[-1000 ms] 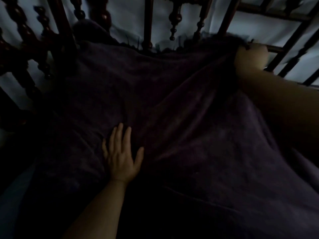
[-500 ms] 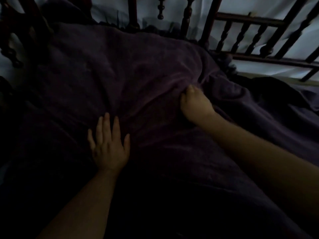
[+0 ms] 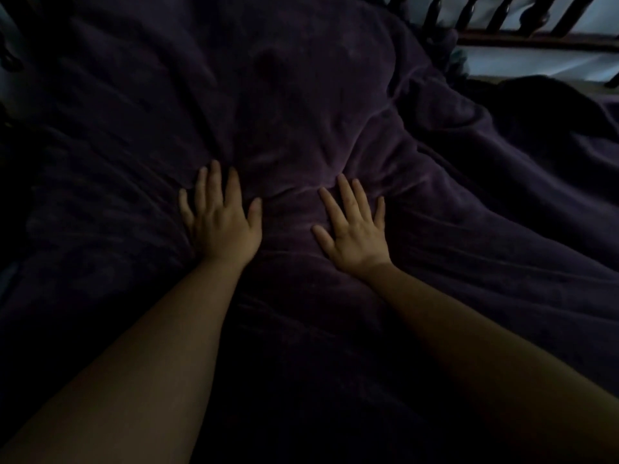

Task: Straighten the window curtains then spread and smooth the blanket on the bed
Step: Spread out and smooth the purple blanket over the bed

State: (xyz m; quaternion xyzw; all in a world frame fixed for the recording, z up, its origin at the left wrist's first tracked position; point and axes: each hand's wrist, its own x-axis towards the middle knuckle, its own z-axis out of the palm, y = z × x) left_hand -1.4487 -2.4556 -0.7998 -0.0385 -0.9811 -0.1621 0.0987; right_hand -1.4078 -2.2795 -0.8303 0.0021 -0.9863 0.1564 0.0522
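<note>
A dark purple blanket (image 3: pixel 301 95) covers the bed and fills almost the whole head view in dim light. Creases fan out across it from the middle, and a thicker fold runs down its right side. My left hand (image 3: pixel 222 219) lies flat on the blanket left of centre, fingers straight and spread. My right hand (image 3: pixel 355 229) lies flat beside it, a short gap to the right, fingers also straight. Neither hand grips any cloth. No window curtains are in view.
A dark wooden bed rail with turned spindles (image 3: pixel 522 25) runs along the top right, with pale cloth or wall (image 3: pixel 522 61) behind it. The left edge of the view is too dark to make out.
My right hand has come back from the far corner by the rail, let go of the bunched blanket and flattened beside my left hand. The view has tilted down.
</note>
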